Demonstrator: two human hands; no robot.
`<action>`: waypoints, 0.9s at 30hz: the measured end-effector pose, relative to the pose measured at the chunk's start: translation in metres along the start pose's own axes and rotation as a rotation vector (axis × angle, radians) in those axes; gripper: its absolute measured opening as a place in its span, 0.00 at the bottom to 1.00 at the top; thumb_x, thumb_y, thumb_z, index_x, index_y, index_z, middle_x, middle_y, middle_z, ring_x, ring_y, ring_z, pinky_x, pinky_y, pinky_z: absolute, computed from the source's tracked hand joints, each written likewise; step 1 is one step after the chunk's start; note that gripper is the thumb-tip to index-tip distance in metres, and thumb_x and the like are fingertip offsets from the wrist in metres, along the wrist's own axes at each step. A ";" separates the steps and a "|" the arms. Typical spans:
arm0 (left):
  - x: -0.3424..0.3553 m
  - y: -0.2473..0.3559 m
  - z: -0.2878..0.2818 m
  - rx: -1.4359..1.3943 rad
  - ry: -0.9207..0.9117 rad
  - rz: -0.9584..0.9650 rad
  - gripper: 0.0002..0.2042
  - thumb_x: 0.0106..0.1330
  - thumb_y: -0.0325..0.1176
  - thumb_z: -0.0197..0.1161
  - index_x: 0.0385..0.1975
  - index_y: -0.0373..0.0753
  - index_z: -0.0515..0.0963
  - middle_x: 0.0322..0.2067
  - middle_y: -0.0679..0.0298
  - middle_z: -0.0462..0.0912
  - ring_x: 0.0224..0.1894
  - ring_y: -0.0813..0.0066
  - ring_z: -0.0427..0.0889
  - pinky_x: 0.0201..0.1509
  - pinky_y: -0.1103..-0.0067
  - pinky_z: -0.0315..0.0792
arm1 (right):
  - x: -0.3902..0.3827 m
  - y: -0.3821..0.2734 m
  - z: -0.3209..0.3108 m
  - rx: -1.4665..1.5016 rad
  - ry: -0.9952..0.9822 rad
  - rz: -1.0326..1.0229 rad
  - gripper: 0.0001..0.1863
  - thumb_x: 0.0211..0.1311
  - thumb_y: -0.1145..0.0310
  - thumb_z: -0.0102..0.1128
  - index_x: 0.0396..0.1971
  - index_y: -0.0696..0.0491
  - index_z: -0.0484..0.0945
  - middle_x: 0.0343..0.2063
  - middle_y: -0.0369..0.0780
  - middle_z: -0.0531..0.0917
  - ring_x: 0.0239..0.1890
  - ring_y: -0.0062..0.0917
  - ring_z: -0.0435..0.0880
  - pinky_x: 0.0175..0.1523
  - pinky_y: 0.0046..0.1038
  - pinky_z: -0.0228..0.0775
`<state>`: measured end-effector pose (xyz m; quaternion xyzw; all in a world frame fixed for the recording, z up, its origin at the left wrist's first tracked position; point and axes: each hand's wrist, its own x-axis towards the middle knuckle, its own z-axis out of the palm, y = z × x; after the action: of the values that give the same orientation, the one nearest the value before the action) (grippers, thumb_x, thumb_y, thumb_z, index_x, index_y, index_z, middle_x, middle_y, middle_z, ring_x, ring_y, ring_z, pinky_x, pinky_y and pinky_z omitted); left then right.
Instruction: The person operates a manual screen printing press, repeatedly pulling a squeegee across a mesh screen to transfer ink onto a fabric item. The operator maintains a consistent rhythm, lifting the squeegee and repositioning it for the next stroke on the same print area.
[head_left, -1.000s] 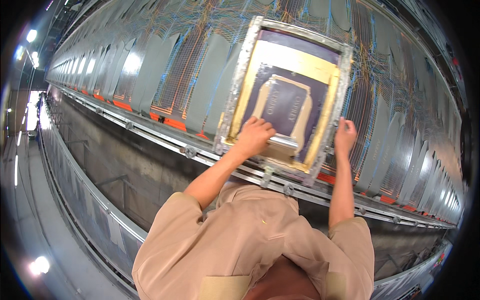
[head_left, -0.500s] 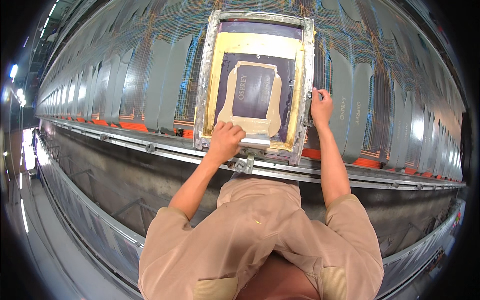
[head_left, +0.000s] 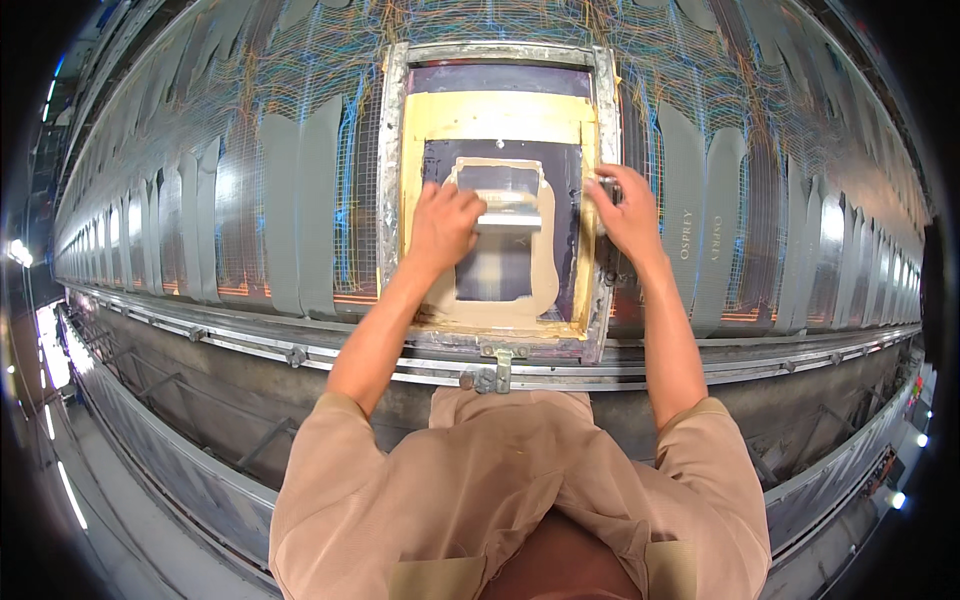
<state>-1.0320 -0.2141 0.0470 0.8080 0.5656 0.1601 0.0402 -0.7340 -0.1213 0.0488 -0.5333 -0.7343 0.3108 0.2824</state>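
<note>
A metal screen frame (head_left: 393,180) with yellow tape (head_left: 500,115), purple mesh (head_left: 566,170) and beige paste (head_left: 543,275) lies over a long grey work bed. My left hand (head_left: 445,225) is closed on a metal squeegee (head_left: 510,212), held across the middle of the mesh and slightly blurred. My right hand (head_left: 625,215) is at the frame's right bar, fingers bent round a metal fitting on that edge; part of what it grips is hidden. A bracket (head_left: 503,368) joins the frame's near edge to a metal rail.
Rows of grey cut pieces (head_left: 300,200) with coloured grid lines run along both sides of the frame. A metal rail (head_left: 750,360) runs along the near edge, above a dark trough (head_left: 250,375). A walkway (head_left: 120,470) and strip lights are at the left.
My left hand has pushed the squeegee from the frame's near end up to mid-mesh. My right hand remains at the right bar. The view has straightened and shifted along the bed.
</note>
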 end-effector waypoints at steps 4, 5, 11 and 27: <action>0.055 -0.026 -0.016 -0.058 -0.156 -0.060 0.12 0.48 0.32 0.76 0.33 0.44 0.85 0.33 0.65 0.86 0.38 0.63 0.81 0.47 0.67 0.68 | 0.054 -0.061 0.008 0.080 -0.461 -0.160 0.19 0.61 0.57 0.71 0.45 0.55 0.85 0.41 0.46 0.88 0.46 0.43 0.85 0.53 0.39 0.76; 0.068 -0.032 -0.018 -0.068 -0.189 -0.059 0.11 0.49 0.33 0.76 0.33 0.44 0.86 0.31 0.64 0.86 0.37 0.62 0.81 0.46 0.66 0.68 | 0.067 -0.065 0.016 0.039 -0.557 -0.207 0.19 0.60 0.58 0.72 0.44 0.56 0.85 0.40 0.46 0.88 0.45 0.43 0.86 0.52 0.39 0.77; 0.087 -0.044 0.000 -0.102 -0.177 -0.091 0.10 0.49 0.37 0.76 0.30 0.43 0.88 0.29 0.58 0.87 0.37 0.55 0.85 0.45 0.62 0.73 | 0.091 -0.053 0.064 -0.316 -0.539 -0.272 0.14 0.48 0.68 0.74 0.36 0.56 0.85 0.27 0.49 0.87 0.35 0.47 0.87 0.44 0.45 0.77; -0.047 0.038 -0.022 -0.151 -0.233 -0.063 0.13 0.41 0.31 0.76 0.30 0.44 0.85 0.30 0.64 0.84 0.38 0.62 0.82 0.45 0.66 0.66 | -0.067 -0.077 0.055 -0.371 -0.573 -0.329 0.15 0.43 0.68 0.76 0.33 0.51 0.83 0.27 0.43 0.85 0.38 0.40 0.85 0.47 0.40 0.72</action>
<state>-1.0191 -0.2733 0.0668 0.7976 0.5685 0.1062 0.1713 -0.8038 -0.2126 0.0655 -0.3416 -0.9033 0.2595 0.0101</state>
